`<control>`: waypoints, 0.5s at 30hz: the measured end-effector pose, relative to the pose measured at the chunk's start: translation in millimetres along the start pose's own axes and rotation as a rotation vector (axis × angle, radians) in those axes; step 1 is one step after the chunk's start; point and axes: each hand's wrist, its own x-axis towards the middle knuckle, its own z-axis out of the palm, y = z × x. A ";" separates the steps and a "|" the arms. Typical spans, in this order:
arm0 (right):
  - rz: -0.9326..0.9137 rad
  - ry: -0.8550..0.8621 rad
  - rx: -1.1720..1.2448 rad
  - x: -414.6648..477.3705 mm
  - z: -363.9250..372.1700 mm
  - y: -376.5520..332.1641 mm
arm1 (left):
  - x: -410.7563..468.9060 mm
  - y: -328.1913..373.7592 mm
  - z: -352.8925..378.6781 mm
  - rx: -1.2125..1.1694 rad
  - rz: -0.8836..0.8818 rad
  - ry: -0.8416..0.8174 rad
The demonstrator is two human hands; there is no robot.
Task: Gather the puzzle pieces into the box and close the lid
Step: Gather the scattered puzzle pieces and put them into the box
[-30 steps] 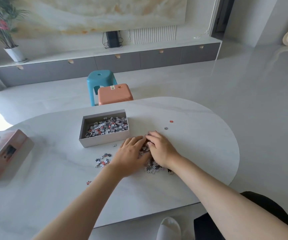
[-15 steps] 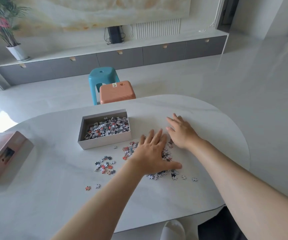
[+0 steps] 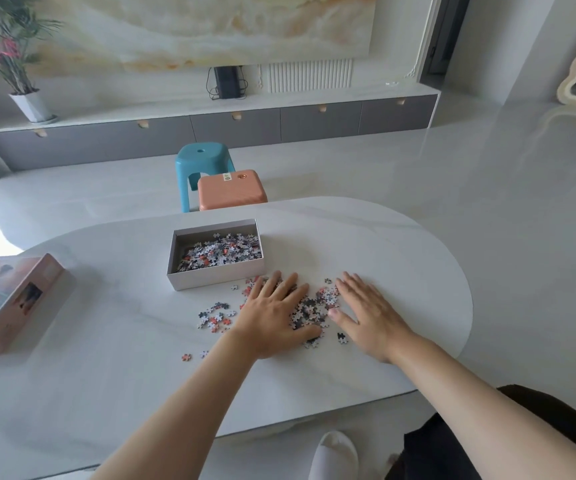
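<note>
roughly halfway: you're pressing your flat, spread left hand [image 3: 274, 318] and right hand [image 3: 369, 315] around loose pieces [image 3: 309, 308]; box [image 3: 215, 280] partly filled, lid [image 3: 9, 299] waiting.

The box [image 3: 215, 275] is sitting open and upright just beyond the left hand [image 3: 274, 318], its grey walls holding a heap of white, red and dark pieces. Loose puzzle pieces [image 3: 311, 308] are lying in a flat pile between the left hand and the right hand [image 3: 371, 315], partly under the left palm. A smaller scatter [image 3: 215, 315] is lying just left of the left hand. The lid [image 3: 6, 299], pink with a printed picture, is resting well to the left of both hands.
</note>
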 end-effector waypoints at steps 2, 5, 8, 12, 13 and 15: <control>0.055 0.008 -0.048 -8.7 9.7 -14.0 | -6.6 -2.3 -0.4 0.013 0.011 -0.009; 0.079 0.046 -0.125 -3.8 23.4 -34.4 | -14.6 -5.4 -1.4 0.033 0.023 0.031; 0.121 0.096 -0.055 16.5 22.7 -48.4 | -21.6 -12.0 0.0 0.032 0.000 0.063; 0.018 0.146 -0.067 34.1 30.1 -62.5 | -32.3 -23.1 0.1 0.002 -0.018 0.118; -0.006 0.159 -0.067 35.6 31.2 -63.4 | -34.7 -26.6 -0.9 -0.012 -0.026 0.145; -0.059 0.188 -0.032 39.1 31.3 -67.5 | -40.2 -33.9 -1.8 -0.033 -0.043 0.211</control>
